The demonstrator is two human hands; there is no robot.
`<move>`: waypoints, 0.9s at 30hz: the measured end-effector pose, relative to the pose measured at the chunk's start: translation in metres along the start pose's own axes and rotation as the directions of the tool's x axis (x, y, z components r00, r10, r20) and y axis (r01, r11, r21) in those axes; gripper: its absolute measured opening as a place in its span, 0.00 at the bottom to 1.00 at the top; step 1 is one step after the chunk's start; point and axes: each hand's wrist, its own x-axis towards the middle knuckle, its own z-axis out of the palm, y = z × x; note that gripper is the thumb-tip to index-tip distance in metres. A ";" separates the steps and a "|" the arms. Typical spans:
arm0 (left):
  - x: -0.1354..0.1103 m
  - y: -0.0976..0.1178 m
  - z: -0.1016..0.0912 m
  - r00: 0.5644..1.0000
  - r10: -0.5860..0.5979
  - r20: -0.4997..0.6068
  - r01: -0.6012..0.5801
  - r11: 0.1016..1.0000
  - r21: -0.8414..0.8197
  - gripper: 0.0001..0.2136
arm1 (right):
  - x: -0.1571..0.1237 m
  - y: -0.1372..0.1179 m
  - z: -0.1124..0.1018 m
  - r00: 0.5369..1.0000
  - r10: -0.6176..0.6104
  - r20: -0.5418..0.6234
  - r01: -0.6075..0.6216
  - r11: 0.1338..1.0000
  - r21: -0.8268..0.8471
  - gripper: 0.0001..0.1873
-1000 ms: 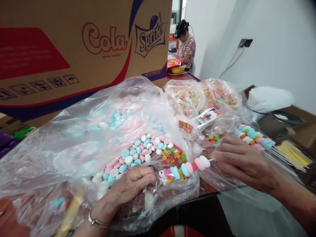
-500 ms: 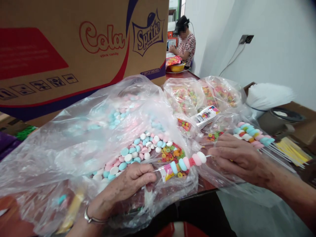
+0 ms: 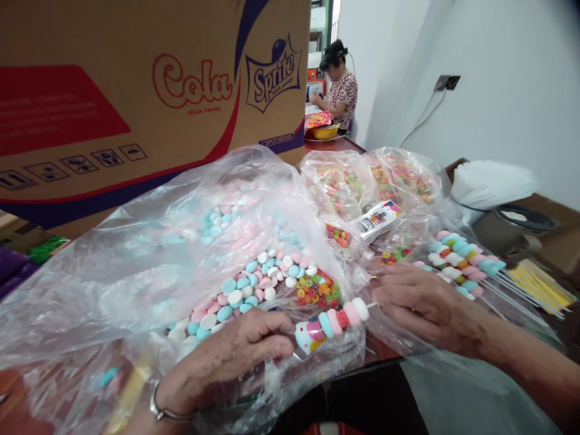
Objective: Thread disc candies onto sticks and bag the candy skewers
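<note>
My right hand (image 3: 426,305) pinches the white stick of a candy skewer (image 3: 333,323) strung with pink, blue and white marshmallow discs. My left hand (image 3: 235,353), fingers curled, presses at the skewer's near tip over the clear plastic bag (image 3: 136,272). That bag holds loose pink, blue and white marshmallows (image 3: 247,287) and coloured ring candies (image 3: 317,289). Beyond my right hand lie several finished skewers (image 3: 462,260) on a bag.
A big Cola/Sprite cardboard box (image 3: 136,90) stands at the back left. Bags of ring candy (image 3: 357,181), a small printed card pack (image 3: 378,219), a white stack (image 3: 492,181), a dark pot (image 3: 516,226) and yellow sticks (image 3: 539,281) sit right. Another person (image 3: 338,87) works farther back.
The skewer has shifted slightly left and down toward my left hand, whose fingers now close at its tip. My right hand followed leftward.
</note>
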 end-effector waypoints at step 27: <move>0.031 0.013 0.048 0.949 -0.114 0.294 0.287 0.698 -0.656 0.10 | 0.036 0.004 -0.014 0.940 -0.288 0.180 0.300 0.953 -0.041 0.16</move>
